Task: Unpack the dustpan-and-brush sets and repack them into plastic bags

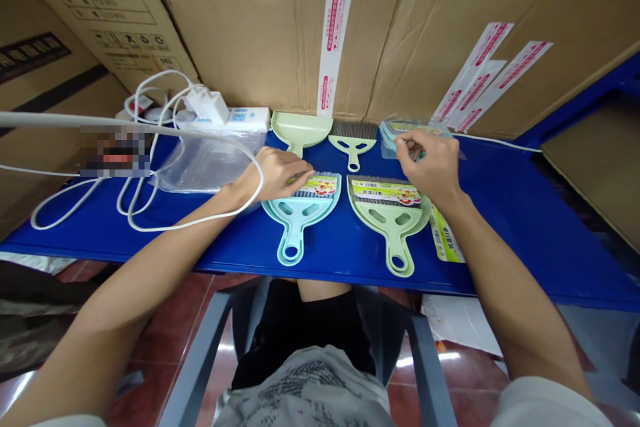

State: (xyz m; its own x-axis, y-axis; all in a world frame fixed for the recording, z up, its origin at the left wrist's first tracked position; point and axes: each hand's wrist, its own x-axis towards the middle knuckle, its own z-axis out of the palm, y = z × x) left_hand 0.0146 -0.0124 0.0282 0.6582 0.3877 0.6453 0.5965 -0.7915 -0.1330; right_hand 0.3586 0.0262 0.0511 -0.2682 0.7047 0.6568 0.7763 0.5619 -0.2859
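My left hand (pixel 277 175) is at the upper left of a light blue dustpan-and-brush set (pixel 291 219). Its thumb and fingers close on the edge of the printed label card (pixel 320 185) lying across the bristles. Beside it lies a green dustpan-and-brush set (pixel 393 221) with its own label card (pixel 383 190). My right hand (pixel 430 161) is over a plastic-wrapped blue pack (pixel 389 143) at the back. Its fingers are curled together, and what they hold is hidden. A spare label card (pixel 447 237) lies below my right wrist.
A loose green dustpan (pixel 301 128) and green brush (pixel 353 144) lie at the back. Clear plastic bags (pixel 205 161), a power strip (pixel 249 119) and white cables (pixel 131 203) occupy the left. Cardboard (pixel 280 27) walls the blue table (pixel 515 213) behind.
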